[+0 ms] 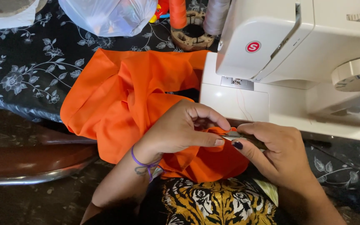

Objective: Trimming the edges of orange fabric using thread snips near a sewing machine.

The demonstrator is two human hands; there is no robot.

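Orange fabric (121, 100) is pinched in left hand (180, 129) fingers, touching right hand (271, 152) fingers closed around small metal tool (236, 135).

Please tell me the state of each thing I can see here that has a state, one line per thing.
Orange fabric: bunched, lying beside the machine.
Left hand: pinching the fabric's edge.
Right hand: closed on a small metal tool.
Sewing machine: upright, no fabric under its needle.
Plastic bag: full, lying on the flowered cloth.
Orange thread spool: standing.
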